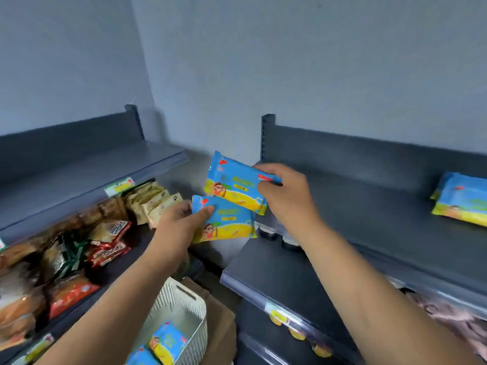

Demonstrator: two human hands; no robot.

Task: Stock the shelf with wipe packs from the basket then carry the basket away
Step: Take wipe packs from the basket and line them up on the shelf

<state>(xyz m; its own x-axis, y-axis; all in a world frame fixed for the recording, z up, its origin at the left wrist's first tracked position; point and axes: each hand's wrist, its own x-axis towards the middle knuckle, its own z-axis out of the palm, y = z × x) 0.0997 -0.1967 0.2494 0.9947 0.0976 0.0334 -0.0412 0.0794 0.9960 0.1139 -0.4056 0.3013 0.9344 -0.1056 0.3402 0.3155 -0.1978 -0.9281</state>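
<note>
My right hand (286,196) grips a blue-and-yellow wipe pack (233,184) by its right end, held in the air left of the grey top shelf (369,214) on the right. My left hand (179,227) holds a second, matching wipe pack (229,222) just below it, thumb on its face. Another wipe pack (461,200) lies flat on that shelf at the far right. The white slotted basket (181,302) sits low at the bottom centre with wipe packs (167,341) inside it.
A brown cardboard box (224,320) stands beside the basket. The left rack's lower shelf is crowded with snack packets (105,238); its upper shelf (87,175) is bare. Small jars (297,333) line the lower right shelf. A grey wall is behind.
</note>
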